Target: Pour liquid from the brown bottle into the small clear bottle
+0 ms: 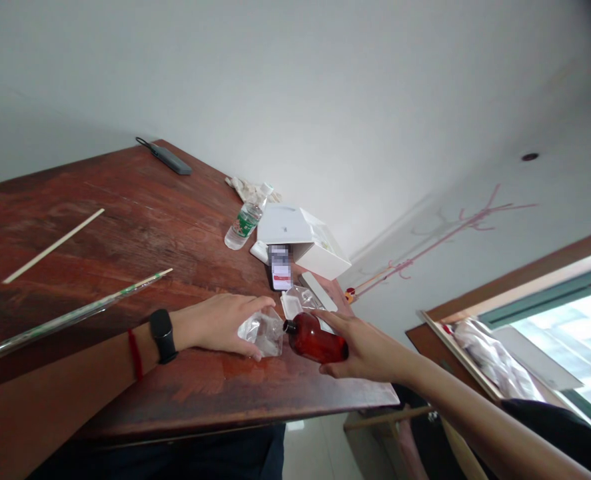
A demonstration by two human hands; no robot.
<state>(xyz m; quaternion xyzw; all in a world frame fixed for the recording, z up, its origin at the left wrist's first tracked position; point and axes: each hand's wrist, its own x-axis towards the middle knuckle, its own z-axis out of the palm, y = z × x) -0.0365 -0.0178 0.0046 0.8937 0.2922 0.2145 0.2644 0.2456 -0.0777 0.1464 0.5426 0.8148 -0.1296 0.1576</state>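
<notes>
- The table (pixel 125 220), dark red wood, fills the left and middle of the tilted view; everything in use sits near its right edge.
- A long glass rod (pixel 75 313) lies slantwise across the near left of the table, with a thin pale stick (pixel 52 247) well apart behind it.
- A white box (pixel 300 243) stands open at the far right, a water bottle (pixel 245 223) lying just beside it, and a phone (pixel 280 267) leaning in front.
- A grey case (pixel 170 160) rests at the far edge.
- The right hand (pixel 370 347) is wrapped around a brown bottle (pixel 318 339), tipped on its side with its black neck pointing left.
- The left hand (pixel 225 323), watch on the wrist, is closed on a clear cup (pixel 265 331), steadying it on the table; the fingers curl over its top and near side.
- The bottle's mouth is touching or just beside the cup's rim; I cannot tell which.
- A small white tray (pixel 292 305) sits just behind them.
- Step in hand, by my judgement: pouring from bottle into cup, at its start; no liquid shows.
- The next move calls for a slow tilt with the mouth kept over the rim and the cup held firm, since the thin cup could buckle or slide.
</notes>
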